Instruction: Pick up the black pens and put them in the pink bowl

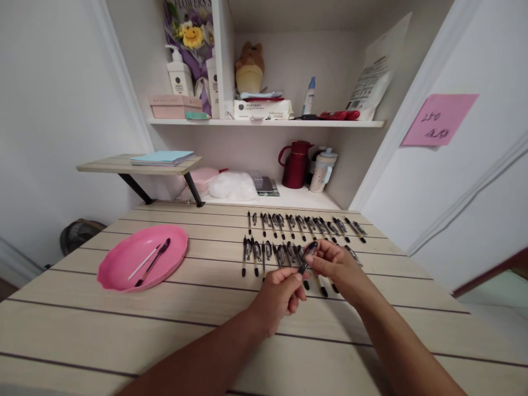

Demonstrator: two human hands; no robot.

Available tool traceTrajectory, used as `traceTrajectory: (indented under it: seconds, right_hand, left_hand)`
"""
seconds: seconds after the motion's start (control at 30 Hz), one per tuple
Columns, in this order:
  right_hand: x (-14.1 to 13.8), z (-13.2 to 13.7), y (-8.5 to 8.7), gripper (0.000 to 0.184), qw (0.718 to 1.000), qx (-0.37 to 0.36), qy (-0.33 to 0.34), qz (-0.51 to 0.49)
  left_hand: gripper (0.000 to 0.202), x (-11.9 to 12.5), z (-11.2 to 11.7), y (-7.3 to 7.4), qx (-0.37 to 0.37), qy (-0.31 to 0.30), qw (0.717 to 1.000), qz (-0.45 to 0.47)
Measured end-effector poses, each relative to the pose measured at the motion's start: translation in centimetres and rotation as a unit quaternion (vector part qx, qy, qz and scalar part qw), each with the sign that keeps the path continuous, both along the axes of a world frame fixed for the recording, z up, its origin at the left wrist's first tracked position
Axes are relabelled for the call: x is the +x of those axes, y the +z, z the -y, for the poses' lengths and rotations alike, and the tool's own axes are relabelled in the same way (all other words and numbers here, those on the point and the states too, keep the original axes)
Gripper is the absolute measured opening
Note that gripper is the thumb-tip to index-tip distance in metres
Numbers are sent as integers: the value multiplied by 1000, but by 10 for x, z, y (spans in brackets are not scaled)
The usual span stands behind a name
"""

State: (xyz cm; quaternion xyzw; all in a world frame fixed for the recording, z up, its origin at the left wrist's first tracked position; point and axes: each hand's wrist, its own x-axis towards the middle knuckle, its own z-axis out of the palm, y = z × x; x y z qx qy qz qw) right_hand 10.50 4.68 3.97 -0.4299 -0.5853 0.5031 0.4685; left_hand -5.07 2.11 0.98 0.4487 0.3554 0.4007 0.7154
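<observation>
On the table [82, 330], far left, a pink tray [119, 264] has a loose pen [154, 259] & a white refill [142, 265] in it. Mid-table, two rows of pens [305, 225] lie side by side. Just in front of the near row, your left grip [280, 294] pinches the lower end of a pen [307, 257], thumb & fingertips pressed onto it. Your right grip [336, 263] pinches the upper end, approx. at the cap. The pen is tilted, off the table, between both hands. Expect it to be light, stiff, smooth plastic and prob. a bit slippery. Hold the barrel near each end, not the tip, as thin parts may snap.
</observation>
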Motion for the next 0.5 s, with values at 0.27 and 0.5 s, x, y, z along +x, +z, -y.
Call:
traceTrajectory:
  seconds: [0.27,0.5]
  right_hand:
    - [-11,3,-4,29,996,-69,26,-43]
    - [-13,6,0,32,998,-63,8,-4]
  left_hand:
    - [18,0,-3,2,-31,36,999,13]
    - [14,0,-2,4,-16,49,999,0]
